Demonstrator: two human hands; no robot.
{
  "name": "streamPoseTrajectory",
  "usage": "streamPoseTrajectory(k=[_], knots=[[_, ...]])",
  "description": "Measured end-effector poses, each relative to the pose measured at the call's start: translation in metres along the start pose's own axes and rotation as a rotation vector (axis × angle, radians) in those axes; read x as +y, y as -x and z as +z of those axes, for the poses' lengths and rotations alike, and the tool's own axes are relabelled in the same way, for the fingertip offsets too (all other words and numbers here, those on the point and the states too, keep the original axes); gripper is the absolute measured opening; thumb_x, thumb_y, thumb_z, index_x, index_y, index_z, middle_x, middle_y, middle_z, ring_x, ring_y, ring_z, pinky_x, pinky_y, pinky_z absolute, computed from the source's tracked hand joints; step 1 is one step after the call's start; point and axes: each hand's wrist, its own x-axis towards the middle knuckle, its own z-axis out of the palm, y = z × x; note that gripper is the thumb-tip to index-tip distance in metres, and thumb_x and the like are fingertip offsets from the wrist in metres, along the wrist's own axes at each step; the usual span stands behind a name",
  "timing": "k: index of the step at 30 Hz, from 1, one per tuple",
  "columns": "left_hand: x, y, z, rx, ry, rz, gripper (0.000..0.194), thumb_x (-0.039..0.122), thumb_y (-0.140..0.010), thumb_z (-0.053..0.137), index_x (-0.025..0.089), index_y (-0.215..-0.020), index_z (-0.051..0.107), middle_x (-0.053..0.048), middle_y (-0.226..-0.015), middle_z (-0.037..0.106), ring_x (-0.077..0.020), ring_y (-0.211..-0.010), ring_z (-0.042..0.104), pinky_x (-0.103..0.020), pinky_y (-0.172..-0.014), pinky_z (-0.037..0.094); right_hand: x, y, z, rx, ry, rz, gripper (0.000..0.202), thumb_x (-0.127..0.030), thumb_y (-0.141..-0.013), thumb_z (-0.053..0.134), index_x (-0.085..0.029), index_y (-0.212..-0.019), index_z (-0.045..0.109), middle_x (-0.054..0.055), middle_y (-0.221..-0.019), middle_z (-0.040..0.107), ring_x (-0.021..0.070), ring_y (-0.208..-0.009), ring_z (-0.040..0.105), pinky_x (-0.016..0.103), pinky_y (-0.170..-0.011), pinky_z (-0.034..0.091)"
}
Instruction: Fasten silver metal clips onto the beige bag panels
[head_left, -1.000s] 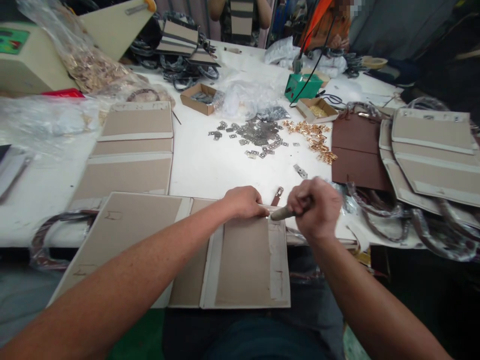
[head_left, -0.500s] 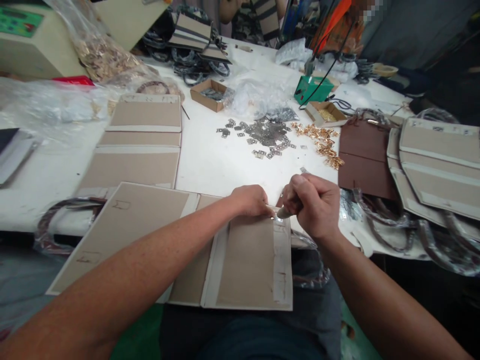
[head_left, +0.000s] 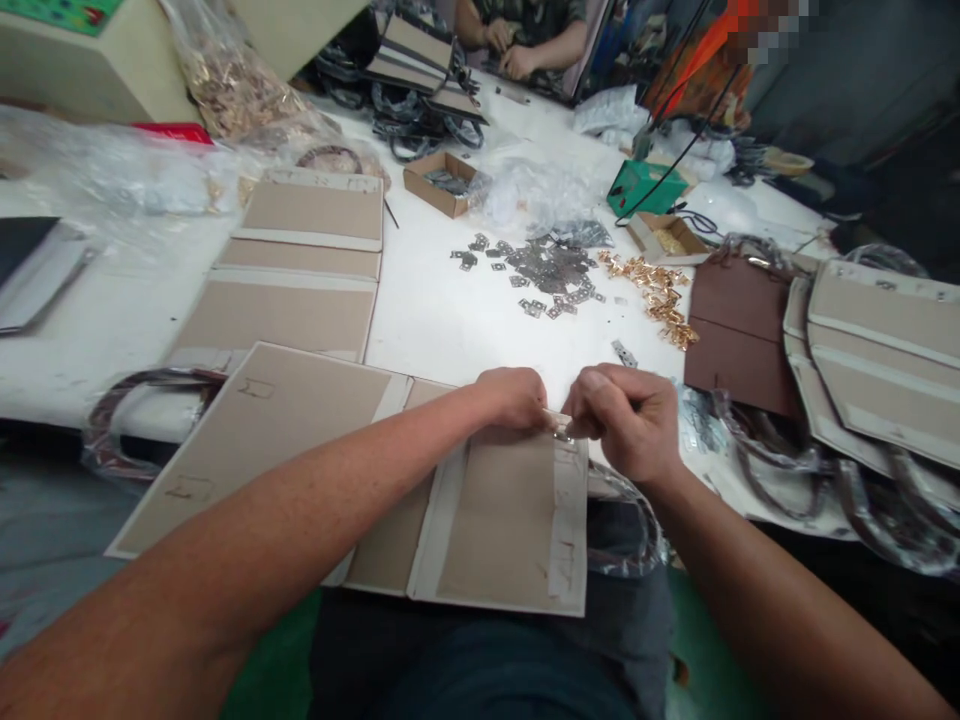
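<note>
A beige-lined bag panel (head_left: 504, 520) with pale tape strips lies across my lap and the table edge, a plastic-wrapped brown handle (head_left: 626, 530) showing under its right side. My left hand (head_left: 517, 398) is closed on the panel's far right edge, fingers pinched there. Close beside it, my right hand (head_left: 626, 418) is curled with its thumb and fingertips at the same corner, over a small shiny metal piece (head_left: 562, 432) on the tape. Whatever sits inside the right fingers is hidden.
Flat metal plates (head_left: 551, 272) and gold-coloured fittings (head_left: 660, 300) lie loose beyond my hands. Another bag panel (head_left: 300, 300) is at left; stacked panels (head_left: 885, 350) stand at right. Behind are a cardboard box (head_left: 441, 185), a green box (head_left: 645, 187) and another person's hands (head_left: 510, 50).
The view has shifted, showing more of the other person's hands. My right fingers have drawn in at the corner, the thumb no longer stretched over the metal piece. My left hand keeps its grip.
</note>
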Motion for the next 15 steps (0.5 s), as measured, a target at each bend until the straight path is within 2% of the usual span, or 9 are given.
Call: streamPoseTrajectory(k=[2, 4, 7, 10, 13, 15], knots=[[0.001, 0.003, -0.002, -0.007, 0.012, -0.004, 0.034, 0.053, -0.079, 0.076, 0.018, -0.081, 0.078, -0.003, -0.073, 0.069, -0.0172, -0.071, 0.057, -0.029, -0.073, 0.038, 0.001, 0.002, 0.000, 0.122, -0.112, -0.044, 0.051, -0.044, -0.103, 0.061, -0.021, -0.058, 0.057, -0.002, -0.052, 0.049, 0.0122, -0.044, 0.043, 0.028, -0.043, 0.034], [0.002, 0.004, -0.002, 0.001, 0.019, -0.007, 0.034, 0.052, -0.080, 0.075, 0.018, -0.081, 0.078, -0.002, -0.070, 0.067, -0.0161, -0.070, 0.055, -0.028, -0.071, 0.037, 0.002, 0.004, 0.002, 0.168, -0.152, -0.069, 0.053, -0.046, -0.104, 0.060, -0.022, -0.056, 0.054, -0.002, -0.050, 0.047, 0.0124, -0.043, 0.043, 0.028, -0.042, 0.035], [0.002, 0.005, -0.002, -0.010, 0.022, -0.018, 0.033, 0.051, -0.082, 0.072, 0.018, -0.078, 0.078, -0.001, -0.065, 0.065, -0.0150, -0.067, 0.054, -0.028, -0.068, 0.034, 0.005, 0.007, 0.003, 0.150, -0.118, -0.039, 0.051, -0.041, -0.102, 0.063, -0.021, -0.056, 0.054, -0.003, -0.050, 0.048, 0.0116, -0.043, 0.044, 0.028, -0.044, 0.037], [-0.001, 0.002, 0.000, 0.002, 0.050, -0.021, 0.027, 0.050, -0.079, 0.075, 0.023, -0.079, 0.080, 0.001, -0.068, 0.068, -0.0158, -0.066, 0.055, -0.029, -0.065, 0.033, 0.008, 0.009, -0.001, 0.208, -0.194, -0.088, 0.048, -0.040, -0.103, 0.062, -0.021, -0.060, 0.055, -0.003, -0.052, 0.047, 0.0113, -0.043, 0.043, 0.027, -0.043, 0.034], [-0.003, 0.000, 0.000, 0.059, 0.128, -0.025, 0.023, 0.045, -0.073, 0.079, 0.022, -0.068, 0.076, 0.002, -0.059, 0.062, -0.0159, -0.060, 0.054, -0.029, -0.063, 0.033, 0.014, 0.014, -0.003, 0.223, -0.178, -0.076, 0.047, -0.039, -0.104, 0.059, -0.021, -0.061, 0.055, -0.003, -0.053, 0.049, 0.0118, -0.045, 0.044, 0.027, -0.045, 0.034], [0.001, 0.004, -0.001, 0.135, 0.160, -0.020, 0.023, 0.040, -0.071, 0.081, 0.020, -0.063, 0.073, 0.002, -0.056, 0.060, -0.0163, -0.059, 0.055, -0.029, -0.065, 0.036, 0.016, 0.016, -0.002, 0.177, -0.109, -0.035, 0.046, -0.035, -0.103, 0.057, -0.020, -0.059, 0.054, -0.003, -0.053, 0.049, 0.0118, -0.048, 0.044, 0.027, -0.049, 0.035]])
